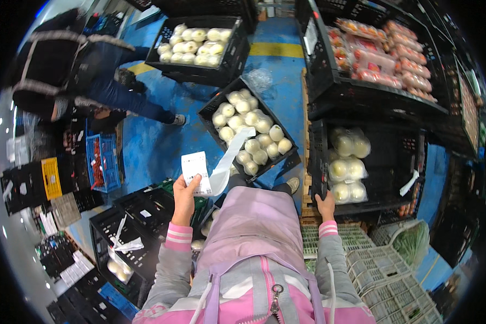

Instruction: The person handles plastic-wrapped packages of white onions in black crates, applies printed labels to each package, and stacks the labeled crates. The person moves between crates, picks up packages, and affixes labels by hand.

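Note:
My left hand (185, 198) holds a strip of white printed labels (194, 164), thumb on top. Its blank tail curls up to the right, over a black plastic crate (207, 114) of pale round produce (243, 106) in clear packs. That crate sits at an angle just before my feet. With my right hand (326, 205) I grip the near left corner of another black crate (318, 162) at my right. Several clear packs of the same pale produce (347, 170) stand along its left side. A crumpled white strip (409, 183) lies at its right side.
Another black crate (235, 52) of pale produce stands ahead. A crate of red packaged produce (372, 60) rises at the far right. A person (101, 77) bends at the left, near a blue crate (113, 162). Grey crates (380, 267) and black crates (141, 214) flank me.

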Motion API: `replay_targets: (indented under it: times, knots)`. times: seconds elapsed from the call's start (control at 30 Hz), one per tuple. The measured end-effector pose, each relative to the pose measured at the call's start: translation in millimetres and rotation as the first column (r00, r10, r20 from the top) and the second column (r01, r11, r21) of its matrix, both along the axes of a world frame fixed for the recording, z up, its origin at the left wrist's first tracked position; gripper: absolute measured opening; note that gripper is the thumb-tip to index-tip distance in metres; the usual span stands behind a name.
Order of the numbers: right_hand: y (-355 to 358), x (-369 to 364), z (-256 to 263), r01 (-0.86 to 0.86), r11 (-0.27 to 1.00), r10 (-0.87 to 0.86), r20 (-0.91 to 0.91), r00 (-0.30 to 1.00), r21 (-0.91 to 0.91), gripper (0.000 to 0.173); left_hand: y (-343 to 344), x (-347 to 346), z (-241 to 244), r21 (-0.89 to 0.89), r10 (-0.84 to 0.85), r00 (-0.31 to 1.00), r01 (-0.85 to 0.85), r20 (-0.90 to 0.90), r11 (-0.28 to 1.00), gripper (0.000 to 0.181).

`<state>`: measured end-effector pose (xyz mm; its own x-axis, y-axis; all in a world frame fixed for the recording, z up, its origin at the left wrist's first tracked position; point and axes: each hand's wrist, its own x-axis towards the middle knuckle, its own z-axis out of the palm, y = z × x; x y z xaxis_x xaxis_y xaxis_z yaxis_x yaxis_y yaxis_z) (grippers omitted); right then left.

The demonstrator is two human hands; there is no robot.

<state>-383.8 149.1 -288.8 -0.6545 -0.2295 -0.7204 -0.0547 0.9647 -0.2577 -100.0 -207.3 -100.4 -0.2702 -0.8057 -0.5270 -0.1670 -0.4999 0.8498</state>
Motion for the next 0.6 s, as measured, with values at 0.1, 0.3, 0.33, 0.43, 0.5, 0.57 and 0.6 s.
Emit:
replay_targets:
  times: [0.1, 0.3, 0.33, 0.43, 0.5, 0.57, 0.6]
  knots:
    - [-3.5, 5.4, 1.5, -0.035, 0.996, 0.041, -0.078, 0.996, 0.077, 0.049, 9.7, 26.4, -0.8, -0.016, 0.093, 0.996, -0.092, 0.005, 0.996, 0.02]
    - [-4.6, 15.2, -9.5, -0.065, 0.989, 0.093, -0.216, 0.972, 0.135, 0.041, -1.2, 74.1, -4.3, -0.042, 0.195, 0.98, -0.196, -0.036, 0.98, 0.021]
    - [-4.5, 16.8, -11.9, -0.081, 0.986, 0.114, -0.239, 0.964, 0.143, 0.042, -4.6, 82.6, -3.5, -0.027, 0.21, 0.977, -0.212, -0.04, 0.977, 0.02]
    - [-12.1, 22.3, -10.1, -0.09, 0.977, 0.136, -0.246, 0.96, 0.191, 0.043, -12.3, 106.7, -3.5, -0.011, 0.244, 0.97, -0.244, -0.012, 0.97, 0.02]
    - [-15.4, 25.0, -11.2, -0.076, 0.983, 0.112, -0.218, 0.969, 0.167, 0.043, -15.9, 122.7, -6.0, 0.003, 0.264, 0.964, -0.264, -0.026, 0.965, 0.02]
    - [-21.3, 23.9, -11.9, -0.076, 0.98, 0.106, -0.159, 0.982, 0.185, 0.045, -20.2, 135.1, -9.2, 0.007, 0.274, 0.961, -0.274, -0.041, 0.962, 0.019]
    - [-10.0, 22.9, -26.2, -0.08, 0.981, 0.113, -0.185, 0.976, 0.176, 0.047, -22.8, 139.6, -11.1, 0.009, 0.267, 0.962, -0.267, -0.047, 0.964, 0.019]
